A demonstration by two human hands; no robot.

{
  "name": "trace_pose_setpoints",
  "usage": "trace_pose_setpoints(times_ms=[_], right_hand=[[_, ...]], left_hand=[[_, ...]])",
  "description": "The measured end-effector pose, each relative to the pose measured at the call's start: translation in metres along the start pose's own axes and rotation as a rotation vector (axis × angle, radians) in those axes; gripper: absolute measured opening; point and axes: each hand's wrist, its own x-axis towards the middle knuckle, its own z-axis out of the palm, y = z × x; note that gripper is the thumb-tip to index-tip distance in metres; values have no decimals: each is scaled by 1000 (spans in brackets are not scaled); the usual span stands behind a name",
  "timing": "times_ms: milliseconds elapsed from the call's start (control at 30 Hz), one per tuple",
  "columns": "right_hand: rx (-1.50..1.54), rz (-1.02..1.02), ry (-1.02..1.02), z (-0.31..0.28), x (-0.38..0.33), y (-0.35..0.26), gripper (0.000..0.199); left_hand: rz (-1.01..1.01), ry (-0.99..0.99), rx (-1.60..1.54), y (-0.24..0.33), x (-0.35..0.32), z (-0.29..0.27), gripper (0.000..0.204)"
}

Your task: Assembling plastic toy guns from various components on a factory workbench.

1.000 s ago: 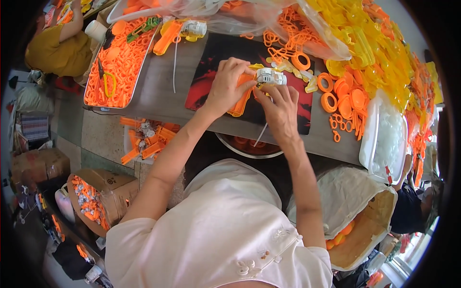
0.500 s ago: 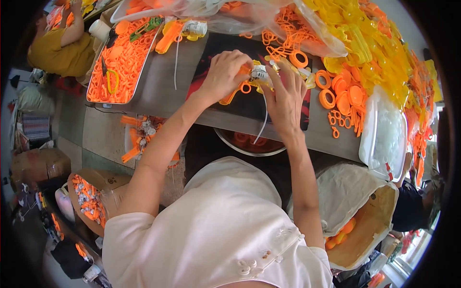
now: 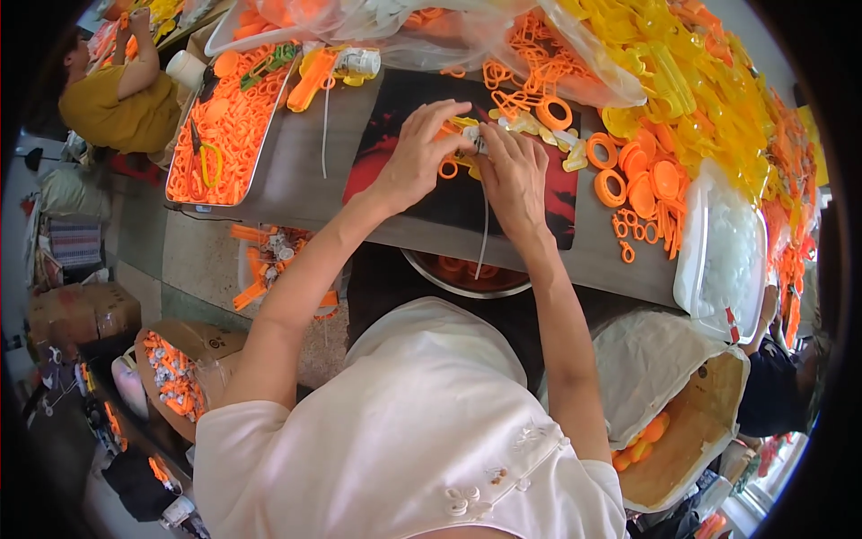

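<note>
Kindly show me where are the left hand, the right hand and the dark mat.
Left hand [image 3: 416,163]: head view, back of the hand.
Right hand [image 3: 516,186]: head view, back of the hand.
Dark mat [image 3: 451,199]: head view, bare part between the hands.

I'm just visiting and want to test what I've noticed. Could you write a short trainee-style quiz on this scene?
1. What lies on the small orange plastic parts in the rectangular white-rimmed tray?
A) yellow-handled metal scissors
B) blue glass cup
C) long wooden spoon

2. True or false: the left hand and right hand are both at one small yellow-and-white plastic piece, above the flat black-and-red mat.

3. Which hand is nearer the white rectangular plastic box of translucent pieces?

Key: 1 A; 2 True; 3 the right hand.
</note>
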Motion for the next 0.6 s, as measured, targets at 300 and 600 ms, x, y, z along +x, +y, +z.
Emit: trace_pose_setpoints(times_ms=[300,600], right_hand=[[36,39,65,7,-7,-5,40],[43,91,93,16,-9,-10,46]], left_hand=[[211,-7,90,13,0,-4,23],[134,63,165,10,7,-2,29]])
